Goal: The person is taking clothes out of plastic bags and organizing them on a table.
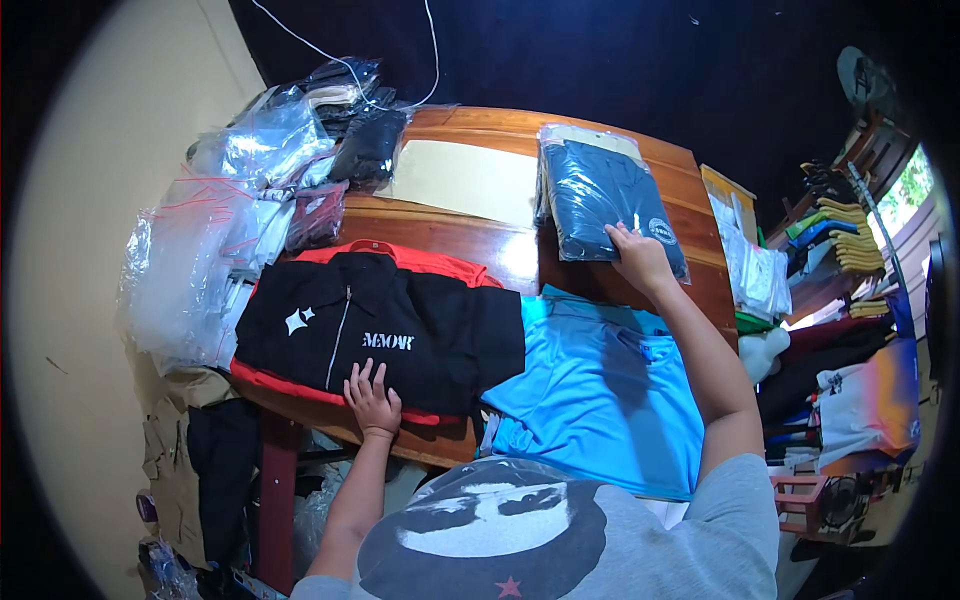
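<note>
My left hand lies on the lower edge of a black zip-neck shirt, its fingers spread and holding nothing. The shirt is spread flat with its collar away from me, over a red garment that shows along its edges. My right hand reaches to the far right and rests, fingers extended, on a stack of dark folded garments in clear plastic bags. A light blue shirt lies between the black shirt and my right arm.
Clear plastic bags pile up at the left, with bagged dark clothes behind. A cream sheet lies on the wooden table. White packages stand past the right edge. Clothes on hangers fill the far right.
</note>
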Motion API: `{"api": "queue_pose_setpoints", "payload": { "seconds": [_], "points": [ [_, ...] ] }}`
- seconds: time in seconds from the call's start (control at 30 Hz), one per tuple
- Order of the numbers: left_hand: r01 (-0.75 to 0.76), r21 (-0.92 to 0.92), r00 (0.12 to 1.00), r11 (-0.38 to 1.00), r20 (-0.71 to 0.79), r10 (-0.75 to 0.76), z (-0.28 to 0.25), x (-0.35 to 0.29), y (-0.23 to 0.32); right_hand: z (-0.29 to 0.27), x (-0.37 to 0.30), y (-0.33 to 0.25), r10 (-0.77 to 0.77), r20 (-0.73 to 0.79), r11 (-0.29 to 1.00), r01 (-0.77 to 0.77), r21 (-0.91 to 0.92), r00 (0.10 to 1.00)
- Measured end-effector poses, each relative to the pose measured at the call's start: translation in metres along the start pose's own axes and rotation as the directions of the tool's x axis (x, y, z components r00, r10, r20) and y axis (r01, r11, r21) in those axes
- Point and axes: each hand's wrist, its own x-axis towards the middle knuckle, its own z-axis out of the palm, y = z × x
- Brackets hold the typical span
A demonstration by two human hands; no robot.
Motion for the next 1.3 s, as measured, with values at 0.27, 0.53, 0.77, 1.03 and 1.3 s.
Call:
{"api": "queue_pose_setpoints", "payload": {
  "seconds": [0.27, 0.53, 0.77, 1.03, 1.3],
  "points": [
    [-0.003, 0.006, 1.000, 1.000, -0.007, 0.003, 0.003, -0.001, -0.001, -0.043, -0.058, -0.032, 0.052, 0.030, 0.998, -0.053, 0.042, 0.998],
    [-0.007, 0.015, 1.000, 1.000, -0.029, 0.007, 0.004, -0.003, -0.006, -0.111, -0.158, -0.119, 0.181, -0.131, 0.954, -0.141, 0.266, 0.975],
    [-0.034, 0.046, 0.997, 0.998, -0.062, 0.037, -0.005, 0.003, 0.009, -0.061, -0.223, -0.186, 0.065, 0.162, 0.958, -0.107, 0.266, 0.985],
    [0.801, -0.599, 0.540, -0.013, 0.713, 0.447, -0.074, -0.019, 0.132, -0.074, -0.183, -0.218, 0.150, 0.078, 0.922, -0.168, 0.348, 0.986],
    [0.706, -0.402, 0.494, -0.583, 0.870, -0.003, -0.066, -0.009, 0.162, -0.060, -0.165, -0.280, -0.027, -0.124, 0.865, 0.086, 0.494, 0.992]
  ]
}}
